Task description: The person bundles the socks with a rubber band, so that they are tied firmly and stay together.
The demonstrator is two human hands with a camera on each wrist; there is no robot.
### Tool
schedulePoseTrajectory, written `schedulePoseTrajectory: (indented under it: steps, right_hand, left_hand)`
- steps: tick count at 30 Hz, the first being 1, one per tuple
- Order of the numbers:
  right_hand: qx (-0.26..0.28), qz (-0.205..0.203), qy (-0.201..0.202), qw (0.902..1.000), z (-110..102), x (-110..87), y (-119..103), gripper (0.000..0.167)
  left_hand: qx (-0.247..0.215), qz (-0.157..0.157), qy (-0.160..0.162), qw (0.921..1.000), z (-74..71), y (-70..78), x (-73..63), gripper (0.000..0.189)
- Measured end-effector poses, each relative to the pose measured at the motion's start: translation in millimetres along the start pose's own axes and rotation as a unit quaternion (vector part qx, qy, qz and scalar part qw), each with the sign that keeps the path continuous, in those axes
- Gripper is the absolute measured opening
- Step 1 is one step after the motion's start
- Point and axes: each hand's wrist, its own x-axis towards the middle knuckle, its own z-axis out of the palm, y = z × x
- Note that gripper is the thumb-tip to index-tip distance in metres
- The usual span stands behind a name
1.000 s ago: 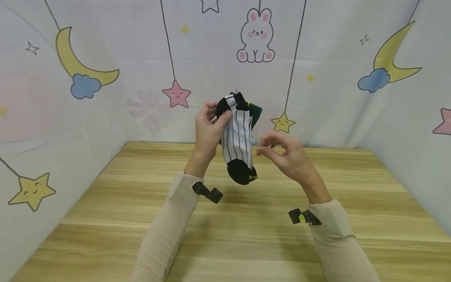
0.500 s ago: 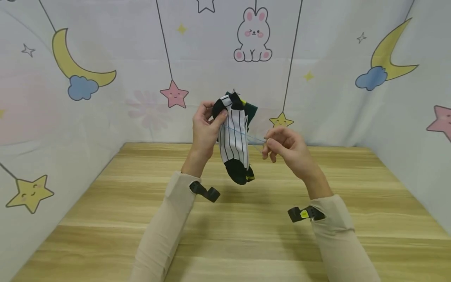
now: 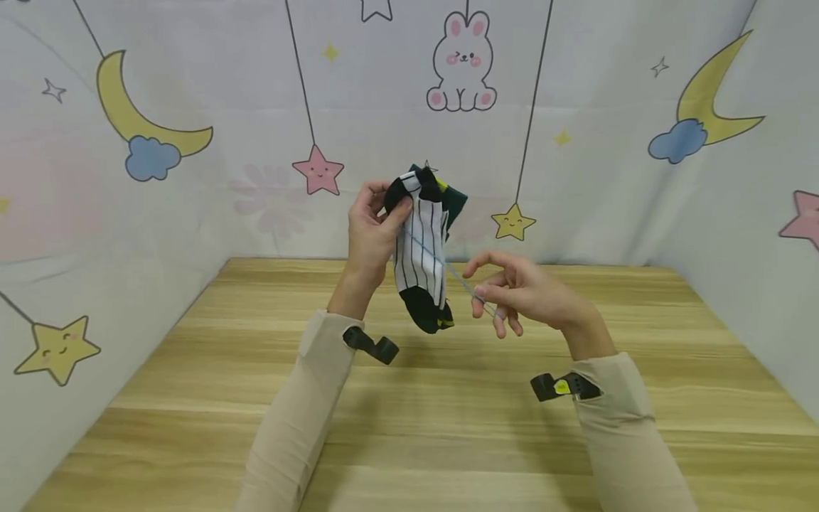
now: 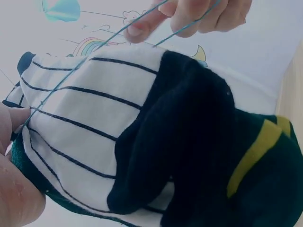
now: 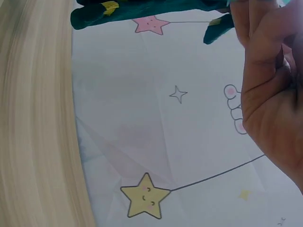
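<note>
Held up over the table in the head view is a bundle of socks. A white sock with dark stripes and black ends [image 3: 422,242] faces me, and a dark green sock with yellow bands [image 3: 456,203] lies behind it. My left hand [image 3: 371,231] grips the bundle from the left, thumb across the striped front. Two strands of thin blue string [image 4: 71,71] run from beside the left thumb, one crossing the stripes, to my right hand [image 3: 525,291]. That hand holds the string taut at the right, index finger extended and the strands passing among its fingers.
A wooden table [image 3: 409,427] spreads beneath both hands. Behind it hangs a white cloth backdrop [image 3: 595,199] printed with moons, stars and a rabbit. Each sleeve cuff carries a small black wrist camera [image 3: 371,346].
My right hand first drew the string away to the right, then dropped lower and spread its fingers, so the string now slants downward. The left hand keeps its grip on the socks, nearly still.
</note>
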Motion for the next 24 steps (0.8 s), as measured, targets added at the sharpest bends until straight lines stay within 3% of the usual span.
schedulePoseTrajectory:
  steps: [4,9,11,14,17,20,22,24]
  right_hand:
    - [-0.047,0.033,-0.026,0.998,-0.7,-5.2,-6.9,0.017]
    - [-0.055,0.029,-0.109,0.9921,0.0,-8.3,-9.2,0.015]
    - [-0.025,-0.01,-0.136,0.9903,-0.9,-8.0,-7.5,0.013]
    - [0.042,-0.114,-0.161,0.9796,-5.1,-6.8,-2.7,0.01]
    - [0.114,-0.248,-0.167,0.9474,-9.6,-4.8,3.3,0.012]
    - [0.195,-0.35,-0.166,0.9012,-10.3,-0.1,8.9,0.019]
    - [0.251,-0.387,-0.156,0.8735,-8.6,4.4,11.3,0.023]
    - [0.331,-0.399,-0.143,0.8426,-6.3,9.8,13.8,0.026]
  left_hand:
    - [-0.005,-0.001,-0.004,1.0,0.5,1.0,0.3,0.02]
    - [-0.007,0.0,-0.009,0.9999,0.5,-1.6,0.4,0.02]
    - [-0.005,0.002,-0.012,0.9999,0.9,-3.2,0.4,0.02]
    - [0.001,0.005,-0.016,0.9999,1.1,-4.3,0.1,0.02]
    - [0.007,0.011,-0.021,0.9997,1.7,-4.4,-0.4,0.021]
    - [0.009,0.016,-0.026,0.9995,3.3,-3.9,-1.2,0.022]
    - [0.01,0.019,-0.028,0.9994,4.8,-3.9,-1.7,0.022]
    - [0.01,0.019,-0.029,0.9993,6.2,-3.8,-2.3,0.022]
